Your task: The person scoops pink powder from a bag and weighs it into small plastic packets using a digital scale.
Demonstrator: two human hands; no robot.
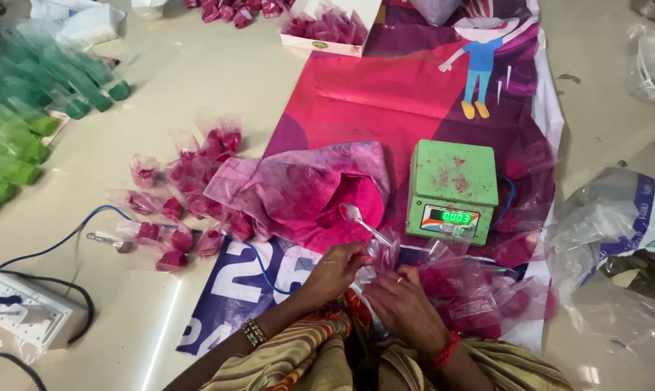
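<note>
Small clear pouch (380,253) just before green scale (452,190), pinched between both hands. Left hand (336,269) curled, fingers closed on pouch and on one metal spoon (363,224), bowl angled up-left of scale. Right hand (403,304) palm-down, grips pouch edge. One open bag of pink powder (305,190) left of scale; filled pink pouches (186,190) farther left, too many to count.

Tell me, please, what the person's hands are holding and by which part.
The left hand grips a metal spoon by its handle end; the right hand pinches a small clear plastic pouch near its lower part.
</note>
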